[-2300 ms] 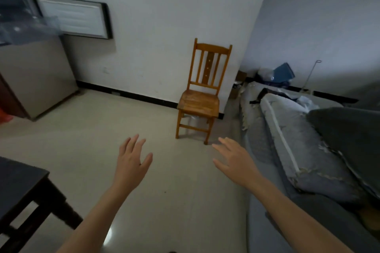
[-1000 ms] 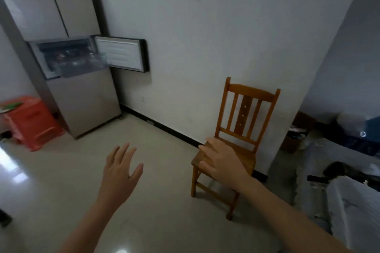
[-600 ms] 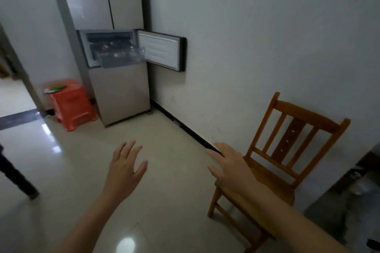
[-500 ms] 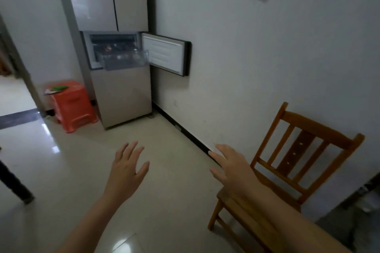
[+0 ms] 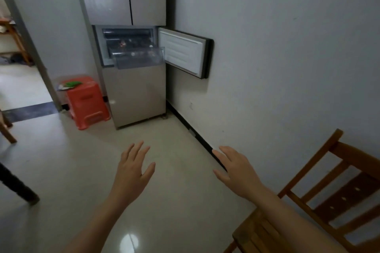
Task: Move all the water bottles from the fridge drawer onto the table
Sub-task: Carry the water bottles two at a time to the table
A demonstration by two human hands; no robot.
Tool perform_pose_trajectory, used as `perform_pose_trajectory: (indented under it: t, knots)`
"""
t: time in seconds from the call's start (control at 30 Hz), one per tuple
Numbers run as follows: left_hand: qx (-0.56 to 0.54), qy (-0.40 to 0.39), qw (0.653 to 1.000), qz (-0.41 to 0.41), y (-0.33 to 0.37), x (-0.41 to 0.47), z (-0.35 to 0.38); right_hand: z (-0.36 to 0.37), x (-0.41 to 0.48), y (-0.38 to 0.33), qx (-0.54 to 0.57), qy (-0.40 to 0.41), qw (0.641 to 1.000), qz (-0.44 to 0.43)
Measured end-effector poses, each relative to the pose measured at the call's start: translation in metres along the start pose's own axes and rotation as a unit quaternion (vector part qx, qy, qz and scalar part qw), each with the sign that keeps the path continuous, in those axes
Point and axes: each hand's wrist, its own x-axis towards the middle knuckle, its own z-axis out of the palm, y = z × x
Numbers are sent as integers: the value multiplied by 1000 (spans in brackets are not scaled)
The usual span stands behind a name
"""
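A tall grey fridge [image 5: 135, 96] stands against the far wall. Its middle compartment door [image 5: 183, 55] is swung open to the right, and a clear plastic drawer [image 5: 137, 58] is pulled out from it. Small items show dimly inside the drawer; I cannot make out bottles. My left hand [image 5: 133, 170] and my right hand [image 5: 236, 168] hover over the floor well in front of the fridge, palms down, fingers spread, both holding nothing. A dark table leg [image 5: 16, 187] shows at the left edge.
An orange plastic stool [image 5: 87, 101] with a green item on top stands left of the fridge. A wooden chair [image 5: 320, 207] is at the lower right by the wall. A doorway [image 5: 18, 68] opens at the far left. Pale shiny floor lies between me and the fridge.
The view has swung left from the sofa and chair toward the fridge, which now sits nearer and more central. Both hands stay open and empty in front of me.
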Motion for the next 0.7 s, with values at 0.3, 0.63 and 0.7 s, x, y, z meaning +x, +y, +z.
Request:
perform_pose_trajectory:
  t: [0.3, 0.63, 0.7]
  knots:
    - [36, 55, 997, -30, 16, 126, 35, 45, 123, 91, 43, -27, 997, -52]
    - [117, 36, 990, -72, -7, 208, 73, 103, 232, 150, 112, -103, 985, -86]
    - [119, 34, 988, -93, -18, 221, 76, 114, 253, 150, 122, -110, 982, -92]
